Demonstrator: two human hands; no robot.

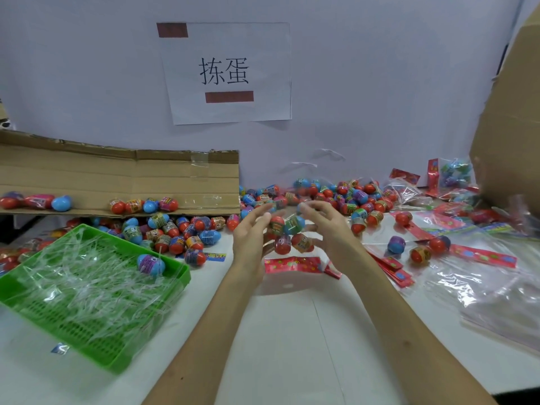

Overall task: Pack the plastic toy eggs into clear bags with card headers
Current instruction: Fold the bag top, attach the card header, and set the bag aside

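Note:
Between my two raised hands hangs a clear bag of eggs (287, 233) holding several red, green and blue plastic eggs. Its red card header (292, 264) dangles at the bottom, just above the white table (292, 331). My left hand (249, 239) holds the bag's left side, fingers pointing up. From the right, my right hand (328, 229) holds it with blurred fingers reaching over the top. Loose toy eggs (344, 197) lie heaped along the wall behind my hands, and more eggs (175, 232) sit left of centre.
A green slotted tray (96, 340) at the left holds clear plastic shreds and one blue egg (151, 264). A flattened cardboard sheet (117, 176) leans behind it. Empty clear bags with red headers (479, 276) spread at the right, under a big cardboard box (511, 127).

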